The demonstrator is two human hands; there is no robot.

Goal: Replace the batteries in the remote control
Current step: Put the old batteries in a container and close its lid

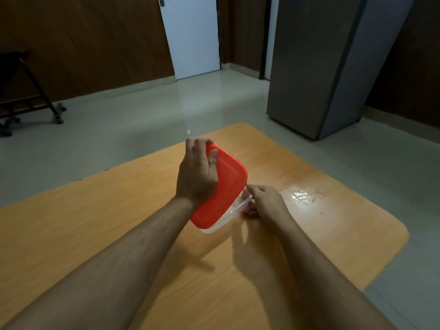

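Note:
A clear plastic container (pixel 227 219) with a red lid (pixel 223 186) sits tilted on the orange wooden table (pixel 119 234). My left hand (pixel 196 175) lies over the lid's left side, fingers curled around its far corner. At the container's right edge my right hand (pixel 264 202) pinches the clear rim just under the lid. The lid's right side looks slightly raised off the rim. No remote control or batteries show; whatever is inside the container is hidden.
The table's rounded far corner (pixel 240 126) and right edge (pixel 402 234) are close. A shiny wet-looking patch (pixel 300 195) lies right of my right hand. Beyond stand a grey cabinet (pixel 316 67), a white door (pixel 192 34) and a black wheeled rack (pixel 28 91).

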